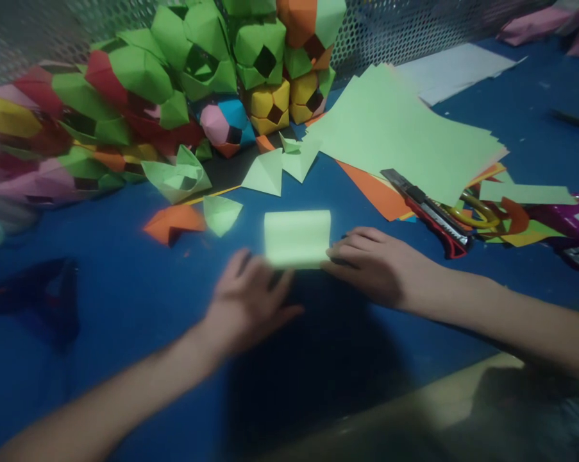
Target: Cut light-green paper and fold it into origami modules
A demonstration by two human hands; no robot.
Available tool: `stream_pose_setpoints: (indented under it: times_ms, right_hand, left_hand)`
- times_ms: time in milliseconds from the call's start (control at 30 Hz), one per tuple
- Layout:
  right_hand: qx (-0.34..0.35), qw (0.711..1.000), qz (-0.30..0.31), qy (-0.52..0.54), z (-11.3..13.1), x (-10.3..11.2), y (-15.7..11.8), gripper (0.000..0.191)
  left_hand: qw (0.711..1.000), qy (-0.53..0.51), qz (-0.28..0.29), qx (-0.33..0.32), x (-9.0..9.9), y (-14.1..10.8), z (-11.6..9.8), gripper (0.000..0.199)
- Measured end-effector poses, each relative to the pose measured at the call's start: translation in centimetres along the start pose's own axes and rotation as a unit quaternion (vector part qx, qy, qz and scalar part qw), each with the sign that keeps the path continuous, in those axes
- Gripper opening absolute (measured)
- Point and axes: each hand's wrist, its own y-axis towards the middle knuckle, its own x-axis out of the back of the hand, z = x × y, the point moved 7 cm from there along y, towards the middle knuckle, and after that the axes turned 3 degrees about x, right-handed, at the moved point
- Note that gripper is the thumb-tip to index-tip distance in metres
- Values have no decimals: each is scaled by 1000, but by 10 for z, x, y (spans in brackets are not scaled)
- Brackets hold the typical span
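Note:
A light green sheet of paper [297, 239] lies on the blue table in front of me, with creases or curled edges along its top and bottom. My left hand [251, 301] is at the paper's lower left corner, smeared by motion, its thumb and fingers apart. The fingers of my right hand [370, 263] are bent together at the lower right edge and grip the paper there. Just beyond lie folded paper pieces, a pale green one [222, 215] and an orange one [174, 223].
Folded paper balls [200, 54] in several colours are piled at the back left against a mesh panel [414, 29]. A stack of green sheets [404, 128] lies back right, with a red and black utility knife [428, 212], yellow-handled scissors [476, 215] and a purple object [578, 224] nearby.

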Motion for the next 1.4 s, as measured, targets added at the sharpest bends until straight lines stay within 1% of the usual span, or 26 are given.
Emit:
stream_pose_setpoints:
  times_ms: [67, 133, 233, 300, 333, 400, 500, 567, 667, 767, 867, 933, 1033, 1133, 1200, 1267, 1400]
  right_hand:
    - [17, 999, 4, -38, 3, -3, 0, 29]
    - [35, 997, 4, -70, 6, -5, 0, 33]
    - [59, 993, 8, -103, 11, -6, 0, 37]
    - [67, 992, 14, -107, 12, -5, 1, 37]
    - [64, 992, 18, -102, 12, -5, 1, 36]
    - [53, 994, 24, -88, 11, -4, 2, 35]
    - [50, 996, 27, -75, 10, -5, 2, 35]
    - [47, 996, 30, -63, 9, -7, 1, 33]
    - [37, 998, 45, -37, 5, -7, 0, 27]
    - [34, 997, 69, 0, 3, -1, 4, 19]
    - [8, 997, 63, 53, 0, 10, 18, 24]
    - [10, 993, 50, 104, 3, 13, 33, 25]
    - [46, 975, 75, 202, 12, 2, 60, 22]
    - [39, 963, 112, 242, 10, -17, 79, 31]
    - [33, 961, 132, 240, 5, -25, 85, 38]
    - [25, 961, 139, 239, 0, -28, 85, 42]
    - [-3, 958, 117, 263, -11, -25, 82, 42]
  left_hand:
    - [1000, 12, 5, 13, 1, 0, -2, 43]
    - [1000, 20, -2, 13, -1, 1, -5, 45]
    - [1000, 2, -26, -6, -7, 2, -12, 51]
    - [999, -13, -32, -16, -13, 7, -17, 49]
    - [999, -15, -25, -18, -15, 11, -20, 47]
    - [1000, -14, 8, -5, -20, 20, -23, 47]
    - [998, -14, 41, 36, -18, 30, -25, 52]
    - [997, -12, 55, 53, -16, 32, -28, 57]
    - [996, -6, 64, 68, -16, 30, -30, 61]
    - [995, 19, 61, 70, -19, 28, -32, 67]
    - [996, 43, 45, 68, -22, 26, -35, 72]
    - [996, 47, 34, 73, -25, 25, -36, 72]
    - [996, 36, 26, 77, -28, 24, -36, 73]
    - [997, 31, 3, 71, -26, 24, -37, 70]
    - [998, 30, -15, 59, -22, 25, -38, 67]
    - [998, 26, -22, 44, -19, 27, -40, 65]
    - [998, 33, -10, 45, -18, 29, -40, 68]
